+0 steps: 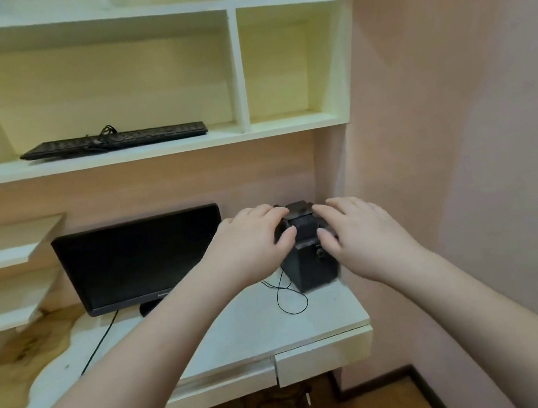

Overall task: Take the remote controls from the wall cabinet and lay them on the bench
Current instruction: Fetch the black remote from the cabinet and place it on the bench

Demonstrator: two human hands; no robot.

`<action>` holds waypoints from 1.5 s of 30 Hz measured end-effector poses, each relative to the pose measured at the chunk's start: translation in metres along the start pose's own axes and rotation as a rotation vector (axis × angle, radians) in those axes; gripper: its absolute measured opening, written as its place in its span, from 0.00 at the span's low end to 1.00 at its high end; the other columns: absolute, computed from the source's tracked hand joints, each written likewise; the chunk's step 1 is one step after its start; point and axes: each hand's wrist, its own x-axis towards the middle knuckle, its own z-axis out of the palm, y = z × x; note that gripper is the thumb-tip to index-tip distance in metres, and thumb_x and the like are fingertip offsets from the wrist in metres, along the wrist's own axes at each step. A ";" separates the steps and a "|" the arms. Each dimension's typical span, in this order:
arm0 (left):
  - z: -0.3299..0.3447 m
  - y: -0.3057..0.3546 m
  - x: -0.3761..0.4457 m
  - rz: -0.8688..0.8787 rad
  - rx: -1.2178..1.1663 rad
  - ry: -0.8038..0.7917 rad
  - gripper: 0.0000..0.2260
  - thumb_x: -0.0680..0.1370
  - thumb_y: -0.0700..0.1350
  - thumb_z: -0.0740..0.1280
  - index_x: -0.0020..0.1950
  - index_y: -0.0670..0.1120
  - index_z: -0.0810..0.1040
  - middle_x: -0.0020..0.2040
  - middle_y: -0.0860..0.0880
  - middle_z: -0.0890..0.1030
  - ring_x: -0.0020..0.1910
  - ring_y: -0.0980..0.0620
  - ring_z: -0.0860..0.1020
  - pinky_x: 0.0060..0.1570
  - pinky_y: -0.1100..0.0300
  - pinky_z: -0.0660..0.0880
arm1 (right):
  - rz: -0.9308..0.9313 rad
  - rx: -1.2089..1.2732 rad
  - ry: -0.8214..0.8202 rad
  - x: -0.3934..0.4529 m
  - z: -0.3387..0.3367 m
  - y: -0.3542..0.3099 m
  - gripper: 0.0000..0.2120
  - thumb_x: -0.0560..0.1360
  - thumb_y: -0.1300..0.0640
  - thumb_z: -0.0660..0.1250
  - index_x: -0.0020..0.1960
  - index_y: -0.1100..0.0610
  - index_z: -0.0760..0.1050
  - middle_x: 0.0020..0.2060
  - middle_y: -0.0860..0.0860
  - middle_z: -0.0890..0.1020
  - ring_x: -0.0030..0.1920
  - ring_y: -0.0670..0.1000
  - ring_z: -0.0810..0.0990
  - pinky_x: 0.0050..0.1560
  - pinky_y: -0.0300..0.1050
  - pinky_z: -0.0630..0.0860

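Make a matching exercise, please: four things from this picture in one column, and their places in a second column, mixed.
Things:
1. keyboard
2. monitor
3. black box
4. thin black cord

Places:
A. lying loose on the white desk, in front of the box
B. under both hands, the left hand and the right hand
C. on the cabinet shelf
D. standing on the desk, left of the hands

Pairs: 1-C, 2-D, 3-B, 4-A
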 end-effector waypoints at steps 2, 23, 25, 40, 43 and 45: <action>-0.007 0.004 0.025 -0.010 0.011 0.018 0.22 0.81 0.58 0.52 0.73 0.55 0.64 0.72 0.54 0.69 0.71 0.51 0.66 0.67 0.50 0.66 | -0.019 0.020 0.014 0.024 -0.006 0.016 0.23 0.80 0.47 0.53 0.74 0.50 0.61 0.70 0.50 0.68 0.70 0.52 0.64 0.68 0.47 0.60; -0.110 -0.038 0.199 -0.006 0.027 0.310 0.19 0.81 0.56 0.55 0.71 0.54 0.68 0.68 0.51 0.73 0.66 0.50 0.71 0.63 0.51 0.69 | -0.107 0.042 0.221 0.233 -0.061 0.053 0.22 0.80 0.48 0.54 0.73 0.51 0.63 0.68 0.51 0.70 0.69 0.53 0.67 0.66 0.49 0.64; -0.119 -0.048 0.211 0.013 0.033 0.334 0.19 0.81 0.55 0.55 0.71 0.54 0.68 0.67 0.52 0.73 0.66 0.50 0.71 0.63 0.51 0.69 | -0.088 0.031 0.246 0.250 -0.071 0.051 0.22 0.80 0.48 0.54 0.73 0.50 0.63 0.69 0.51 0.69 0.69 0.53 0.66 0.66 0.49 0.64; -0.161 -0.083 0.322 0.255 -0.004 0.501 0.19 0.80 0.55 0.58 0.69 0.52 0.70 0.67 0.53 0.74 0.66 0.53 0.71 0.64 0.53 0.69 | 0.045 -0.032 0.412 0.340 -0.134 0.095 0.19 0.80 0.54 0.54 0.70 0.49 0.66 0.68 0.49 0.70 0.66 0.51 0.69 0.60 0.46 0.67; -0.168 -0.078 0.344 0.257 0.012 0.516 0.19 0.80 0.55 0.58 0.70 0.52 0.69 0.65 0.52 0.75 0.64 0.52 0.72 0.63 0.53 0.70 | 0.056 -0.023 0.435 0.360 -0.145 0.111 0.19 0.80 0.56 0.53 0.70 0.49 0.66 0.66 0.49 0.71 0.65 0.51 0.69 0.58 0.46 0.68; -0.172 -0.073 0.356 0.253 0.015 0.526 0.19 0.80 0.55 0.57 0.70 0.53 0.68 0.65 0.52 0.74 0.65 0.52 0.72 0.62 0.54 0.70 | 0.056 -0.008 0.453 0.375 -0.152 0.120 0.19 0.80 0.57 0.53 0.70 0.50 0.66 0.65 0.50 0.71 0.64 0.52 0.70 0.59 0.47 0.70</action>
